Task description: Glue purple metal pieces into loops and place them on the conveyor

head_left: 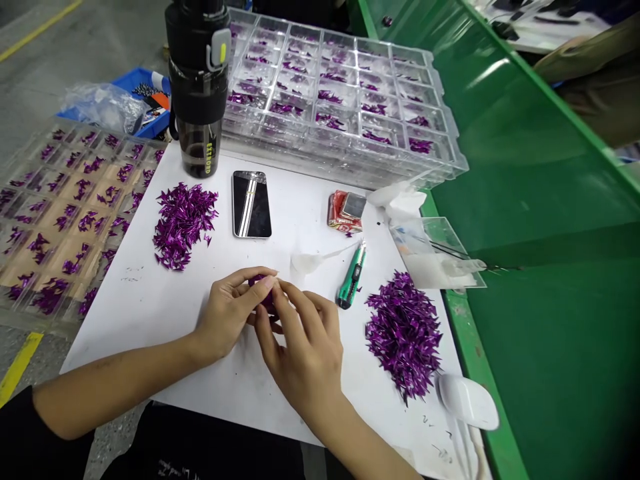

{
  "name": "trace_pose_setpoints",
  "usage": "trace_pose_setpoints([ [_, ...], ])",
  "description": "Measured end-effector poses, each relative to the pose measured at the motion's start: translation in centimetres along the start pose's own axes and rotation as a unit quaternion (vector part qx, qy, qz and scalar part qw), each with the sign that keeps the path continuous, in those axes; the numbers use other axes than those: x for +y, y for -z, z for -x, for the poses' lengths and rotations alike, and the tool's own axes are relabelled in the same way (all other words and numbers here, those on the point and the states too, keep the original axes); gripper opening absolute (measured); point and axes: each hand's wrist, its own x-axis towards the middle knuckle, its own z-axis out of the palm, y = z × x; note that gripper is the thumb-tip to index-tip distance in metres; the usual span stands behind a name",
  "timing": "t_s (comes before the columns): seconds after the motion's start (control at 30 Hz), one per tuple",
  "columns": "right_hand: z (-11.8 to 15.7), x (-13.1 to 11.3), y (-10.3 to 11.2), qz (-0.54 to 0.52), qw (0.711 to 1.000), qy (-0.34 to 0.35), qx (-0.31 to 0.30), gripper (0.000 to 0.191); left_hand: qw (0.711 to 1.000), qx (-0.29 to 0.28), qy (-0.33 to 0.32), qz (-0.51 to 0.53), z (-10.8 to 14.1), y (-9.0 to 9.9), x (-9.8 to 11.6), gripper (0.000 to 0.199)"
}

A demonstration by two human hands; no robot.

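Both hands meet over the front middle of the white tabletop. Closed around a small dark purple piece [266, 300], my left hand [227, 313] keeps thumb and fingers bent over it. My right hand [305, 340] presses its fingertips together at the same piece, beside the left thumb. Fingers cover most of the piece, so its shape cannot be made out. A heap of shiny purple pointed pieces [184, 225] lies to the left, and a larger purple heap [404, 333] to the right. Just beyond my right hand rests a green utility knife [352, 275].
A phone [251, 205] and a black bottle [199, 93] stand behind the left heap. Clear compartment trays [345, 157] are stacked at the back; another tray [30, 227] sits lower left. A green side panel [540, 200] rises at right, near a white lamp-like device [469, 401].
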Motion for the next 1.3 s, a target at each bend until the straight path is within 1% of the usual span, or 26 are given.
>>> trace_pose_setpoints([
  [0.07, 0.0, -0.4, -0.3, 0.026, 1.0, 0.01, 0.008, 0.044, 1.0, 0.006, -0.004, 0.001, 0.0, 0.0, -0.2, 0.025],
  [0.1, 0.0, -0.5, -0.4, 0.027, 1.0, -0.004, 0.004, 0.041, 1.0, 0.007, -0.007, 0.001, 0.0, 0.1, -0.3, 0.024],
  [0.2, 0.0, -0.7, -0.8, -0.002, 0.997, -0.077, -0.029, 0.026, 0.999, -0.001, -0.037, -0.002, 0.0, 0.3, -0.6, 0.021],
  [0.27, 0.1, -0.9, -1.1, -0.016, 0.994, -0.103, -0.039, 0.02, 0.998, -0.01, -0.056, -0.015, 0.1, 0.4, -0.5, 0.019],
  [0.33, 0.2, -1.3, -1.4, -0.008, 0.994, -0.101, -0.028, 0.021, 0.997, -0.023, -0.054, -0.042, 0.2, 0.4, -0.3, 0.018],
  [0.4, 0.3, -1.8, -1.8, 0.019, 0.996, -0.085, -0.007, 0.027, 0.995, -0.029, -0.055, -0.076, 0.3, 0.4, 0.1, 0.016],
  [0.5, 0.6, -2.1, -2.3, 0.043, 0.997, -0.055, 0.02, 0.033, 0.988, -0.029, -0.083, -0.126, 0.5, 0.4, 0.4, 0.011],
  [0.57, 1.0, -1.7, -2.2, 0.051, 0.997, -0.046, 0.021, 0.037, 0.98, -0.035, -0.107, -0.164, 0.6, 0.6, 0.2, 0.014],
  [0.6, 1.2, -1.3, -1.9, 0.045, 0.998, -0.046, 0.014, 0.038, 0.973, -0.048, -0.12, -0.189, 0.7, 0.7, 0.0, 0.018],
  [0.63, 1.4, -0.8, -1.5, 0.029, 0.998, -0.053, 0.005, 0.039, 0.962, -0.074, -0.146, -0.219, 0.8, 0.8, -0.3, 0.025],
  [0.67, 1.6, -0.3, -0.8, 0.001, 0.998, -0.067, -0.007, 0.04, 0.942, -0.109, -0.191, -0.252, 0.8, 0.9, -0.6, 0.033],
  [0.7, 1.9, 0.1, -0.1, -0.036, 0.995, -0.09, -0.019, 0.041, 0.912, -0.151, -0.251, -0.286, 0.9, 1.0, -1.0, 0.041],
  [0.73, 2.2, 0.5, 0.7, -0.083, 0.989, -0.121, -0.031, 0.042, 0.871, -0.196, -0.316, -0.322, 1.0, 1.1, -1.3, 0.049],
  [0.77, 2.5, 0.7, 1.5, -0.134, 0.977, -0.159, -0.04, 0.045, 0.823, -0.234, -0.378, -0.354, 1.0, 1.1, -1.6, 0.056],
  [0.8, 2.9, 0.8, 2.3, -0.186, 0.962, -0.197, -0.041, 0.051, 0.777, -0.257, -0.431, -0.38, 1.2, 1.0, -1.8, 0.063],
  [0.83, 3.3, 0.8, 3.0, -0.236, 0.945, -0.225, -0.031, 0.057, 0.739, -0.267, -0.47, -0.402, 1.4, 0.9, -2.0, 0.07],
  [0.87, 3.8, 0.7, 3.5, -0.284, 0.929, -0.237, -0.013, 0.063, 0.711, -0.268, -0.497, -0.419, 1.7, 0.7, -2.1, 0.076],
  [0.9, 4.3, 0.5, 4.0, -0.326, 0.916, -0.236, 0.009, 0.069, 0.693, -0.265, -0.515, -0.429, 2.2, 0.5, -2.1, 0.084],
  [0.93, 4.7, 0.2, 4.4, -0.359, 0.905, -0.227, 0.034, 0.072, 0.685, -0.256, -0.528, -0.432, 2.7, 0.3, -2.0, 0.092],
  [0.97, 5.1, -0.1, 4.7, -0.384, 0.896, -0.216, 0.054, 0.072, 0.683, -0.245, -0.536, -0.431, 3.4, 0.2, -2.0, 0.1],
  [1.03, 5.8, -0.6, 5.5, -0.416, 0.883, -0.208, 0.065, 0.066, 0.693, -0.224, -0.537, -0.426, 5.0, 0.0, -2.0, 0.11],
  [1.1, 6.3, -1.1, 6.5, -0.44, 0.869, -0.221, 0.049, 0.057, 0.713, -0.212, -0.524, -0.415, 6.8, 0.1, -2.1, 0.112],
  [1.13, 6.6, -1.3, 7.0, -0.455, 0.86, -0.229, 0.031, 0.053, 0.73, -0.209, -0.506, -0.408, 7.8, 0.3, -2.3, 0.11],
  [1.2, 7.2, -1.7, 7.9, -0.485, 0.837, -0.252, -0.016, 0.047, 0.789, -0.187, -0.436, -0.392, 9.7, 0.9, -2.8, 0.102],
  [1.27, 7.9, -2.0, 8.5, -0.503, 0.817, -0.272, -0.074, 0.044, 0.855, -0.136, -0.331, -0.375, 11.4, 1.5, -3.4, 0.096],
  [1.3, 8.2, -2.1, 8.7, -0.506, 0.81, -0.278, -0.103, 0.043, 0.884, -0.11, -0.27, -0.366, 12.1, 1.8, -3.7, 0.093],
])
